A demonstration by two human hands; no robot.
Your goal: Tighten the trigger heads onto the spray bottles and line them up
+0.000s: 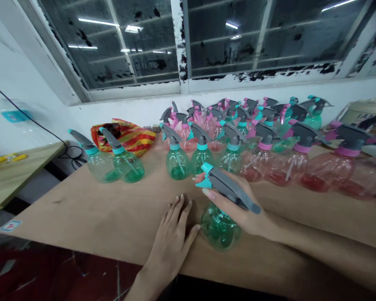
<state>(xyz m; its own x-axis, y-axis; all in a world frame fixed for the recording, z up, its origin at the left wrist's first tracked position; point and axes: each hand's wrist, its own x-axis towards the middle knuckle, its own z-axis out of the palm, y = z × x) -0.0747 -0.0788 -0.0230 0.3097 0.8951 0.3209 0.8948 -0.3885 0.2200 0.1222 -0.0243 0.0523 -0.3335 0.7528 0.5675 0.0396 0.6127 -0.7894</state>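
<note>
My right hand [238, 209] is wrapped round the grey and teal trigger head of a green spray bottle [219, 228] that stands near the front of the brown table [97, 209]. My left hand [172, 238] lies flat on the table just left of that bottle, fingers stretched out and empty, thumb almost touching the bottle's base.
Two green spray bottles [115, 165] stand at the left. Several green and pink spray bottles [253, 142] crowd the back and right of the table. A red and yellow striped bag [128, 136] lies by the wall under the window. A wooden bench [12, 171] is at far left.
</note>
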